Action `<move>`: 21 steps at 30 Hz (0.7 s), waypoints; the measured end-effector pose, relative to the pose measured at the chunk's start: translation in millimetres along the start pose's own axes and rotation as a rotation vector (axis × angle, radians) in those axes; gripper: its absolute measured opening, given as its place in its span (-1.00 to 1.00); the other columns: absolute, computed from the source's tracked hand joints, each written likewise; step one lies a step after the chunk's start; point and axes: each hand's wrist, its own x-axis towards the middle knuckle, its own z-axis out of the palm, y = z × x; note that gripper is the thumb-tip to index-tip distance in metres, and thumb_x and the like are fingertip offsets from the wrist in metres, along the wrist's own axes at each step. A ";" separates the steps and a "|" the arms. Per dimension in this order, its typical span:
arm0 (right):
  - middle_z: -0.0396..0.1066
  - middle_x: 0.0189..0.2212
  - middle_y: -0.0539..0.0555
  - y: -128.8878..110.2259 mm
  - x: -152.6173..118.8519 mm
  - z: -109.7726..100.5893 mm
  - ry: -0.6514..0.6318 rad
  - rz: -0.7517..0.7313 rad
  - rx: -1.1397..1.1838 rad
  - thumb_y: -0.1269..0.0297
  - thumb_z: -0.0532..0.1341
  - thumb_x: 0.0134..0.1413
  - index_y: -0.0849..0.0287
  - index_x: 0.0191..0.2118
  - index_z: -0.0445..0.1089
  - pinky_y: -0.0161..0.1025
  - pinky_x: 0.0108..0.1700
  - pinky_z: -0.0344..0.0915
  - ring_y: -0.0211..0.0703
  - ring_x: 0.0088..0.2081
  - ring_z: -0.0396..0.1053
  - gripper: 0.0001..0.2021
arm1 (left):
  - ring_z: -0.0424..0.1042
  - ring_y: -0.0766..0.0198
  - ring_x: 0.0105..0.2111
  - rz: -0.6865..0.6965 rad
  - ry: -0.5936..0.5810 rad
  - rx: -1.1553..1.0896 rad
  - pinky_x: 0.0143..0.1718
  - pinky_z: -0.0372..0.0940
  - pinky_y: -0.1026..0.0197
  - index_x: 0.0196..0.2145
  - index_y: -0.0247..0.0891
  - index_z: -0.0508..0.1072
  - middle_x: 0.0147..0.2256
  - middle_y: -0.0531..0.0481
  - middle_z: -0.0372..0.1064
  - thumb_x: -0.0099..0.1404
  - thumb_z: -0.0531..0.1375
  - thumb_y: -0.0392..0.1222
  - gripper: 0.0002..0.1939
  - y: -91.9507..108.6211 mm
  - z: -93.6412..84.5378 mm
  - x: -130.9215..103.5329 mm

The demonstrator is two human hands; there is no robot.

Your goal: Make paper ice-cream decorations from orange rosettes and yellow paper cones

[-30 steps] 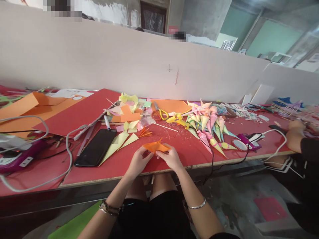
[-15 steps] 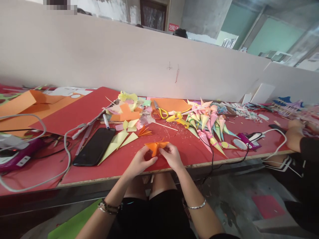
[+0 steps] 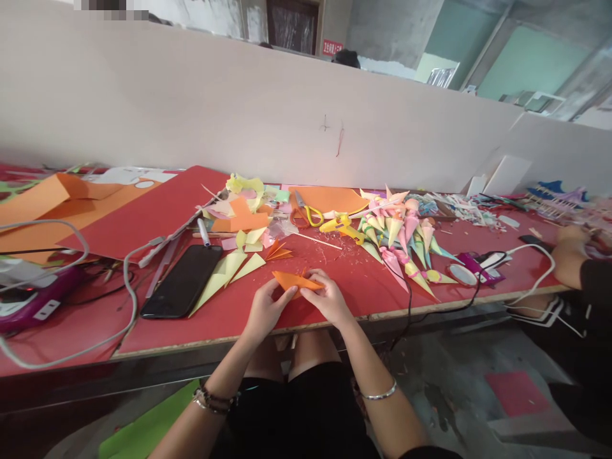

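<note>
A folded piece of orange paper (image 3: 295, 279) is held just above the red table near its front edge. My left hand (image 3: 268, 308) pinches its left side, thumb in front. On the right side, my right hand (image 3: 329, 298) grips the same paper, its thumb pressed on the near face and fingers behind. Just beyond the hands lies a small fan of orange folded paper (image 3: 278, 251). Pale yellow paper pieces (image 3: 224, 273) rest to the left, beside a black phone (image 3: 182, 282).
Scissors (image 3: 313, 215) and a yellow glue gun (image 3: 342, 227) lie beyond the hands. Colourful paper cones (image 3: 401, 229) are heaped at the right, near a black cable (image 3: 410, 312). Red card (image 3: 148, 210) and a purple power strip (image 3: 41, 299) are at left. A person's arm (image 3: 570, 258) rests far right.
The orange paper has been turned and now shows a broader, flatter face, its left tip slightly higher. Both thumbs have moved onto its near side.
</note>
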 end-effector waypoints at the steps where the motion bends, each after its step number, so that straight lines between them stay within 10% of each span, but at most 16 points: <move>1: 0.25 -0.24 0.05 0.1 0.3 -0.3 0.008 0.008 0.035 0.22 0.22 -0.16 0.17 -0.45 0.32 -0.34 -0.15 0.23 -0.22 -0.17 0.28 -0.86 | 0.42 0.14 -0.29 -0.003 0.006 0.000 -0.24 0.29 0.20 -0.32 -0.34 0.42 -0.31 -0.08 0.48 0.08 0.13 -0.02 -0.67 0.0 -0.4 -0.3; 10: 0.23 -0.59 -0.12 2.4 0.9 -2.3 0.066 0.134 0.102 0.19 0.23 -0.19 0.16 -0.47 0.20 -0.38 -0.42 0.20 -0.35 -0.54 0.24 -0.79 | 0.42 0.15 -0.28 -0.004 -0.005 0.008 -0.25 0.28 0.24 -0.29 -0.33 0.45 -0.28 -0.08 0.48 0.10 0.12 0.01 -0.64 -0.5 -1.6 -0.7; 21: 0.32 -0.46 -0.06 -2.0 0.9 -1.3 0.067 0.133 0.099 0.20 0.25 -0.21 0.16 -0.41 0.26 -0.36 -0.46 0.24 -0.39 -0.58 0.25 -0.79 | 0.30 0.29 -0.54 -0.053 0.004 0.106 -0.54 0.17 0.34 -0.44 -0.36 0.46 -0.50 -0.02 0.44 0.05 0.14 0.01 -0.66 -4.2 3.6 0.7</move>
